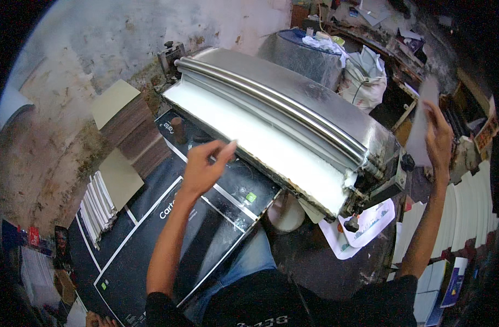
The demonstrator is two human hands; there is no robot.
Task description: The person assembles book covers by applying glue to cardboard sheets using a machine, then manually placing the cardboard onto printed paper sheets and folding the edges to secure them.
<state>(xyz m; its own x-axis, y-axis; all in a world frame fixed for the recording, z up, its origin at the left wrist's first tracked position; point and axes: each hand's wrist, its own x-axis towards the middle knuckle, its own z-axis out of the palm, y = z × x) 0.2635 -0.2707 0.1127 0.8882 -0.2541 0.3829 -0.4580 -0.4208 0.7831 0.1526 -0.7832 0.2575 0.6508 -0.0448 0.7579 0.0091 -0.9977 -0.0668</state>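
Observation:
My left hand is over the near edge of a gluing machine's trough, fingers curled in and thumb against them. Nothing shows in its grip. White liquid that looks like glue fills the trough beneath steel rollers. Raised at the right, my right hand pinches a thin pale sheet, which is blurred by motion. Below my left arm lies a black printed panel table. On it are a fanned stack of white-edged boards and a grey-beige board.
Stacks of white sheets stand at the right. A printed sheet lies below the machine's right end. Behind it are a drum and a white sack. Another person's hand shows at the lower left edge.

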